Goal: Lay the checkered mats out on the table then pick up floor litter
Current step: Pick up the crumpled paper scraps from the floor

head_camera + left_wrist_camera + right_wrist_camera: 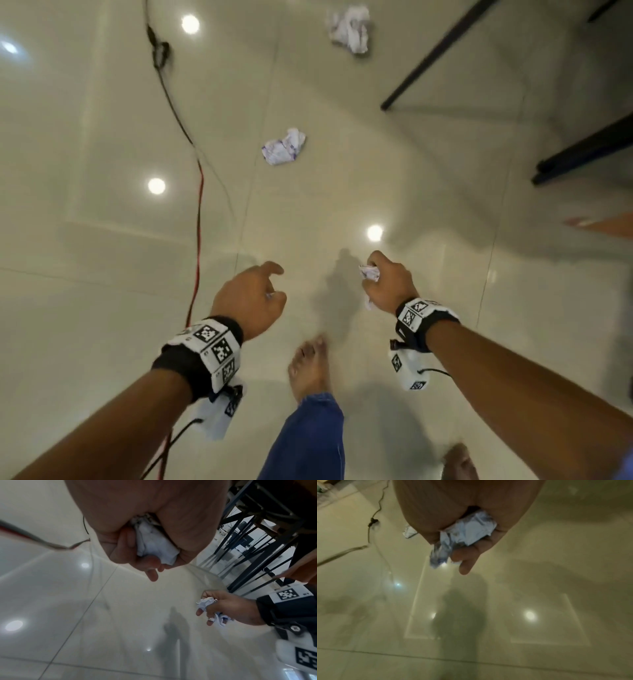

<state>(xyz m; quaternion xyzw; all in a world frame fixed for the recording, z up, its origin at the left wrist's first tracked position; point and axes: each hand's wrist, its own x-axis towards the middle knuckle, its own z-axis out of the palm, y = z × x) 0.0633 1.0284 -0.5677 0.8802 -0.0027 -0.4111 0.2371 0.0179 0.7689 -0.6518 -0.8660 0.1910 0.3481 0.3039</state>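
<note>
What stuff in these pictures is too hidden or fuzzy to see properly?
- Head view: the mats and tabletop lie outside the frame; only a table leg shows.
- Head view: the left hand hides its paper.
- Right wrist view: floor paper sits half behind the right hand.
- Print on the nearest floor paper ball: too blurred.

Two crumpled white paper wads [283,147] [350,29] lie on the glossy cream tiled floor [376,171] — right hand [387,284] clutching another crumpled paper [370,273].

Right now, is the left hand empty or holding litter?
Holding litter. In the left wrist view the left hand curls its fingers round a crumpled white paper wad; the head view shows only a sliver of it.
</note>
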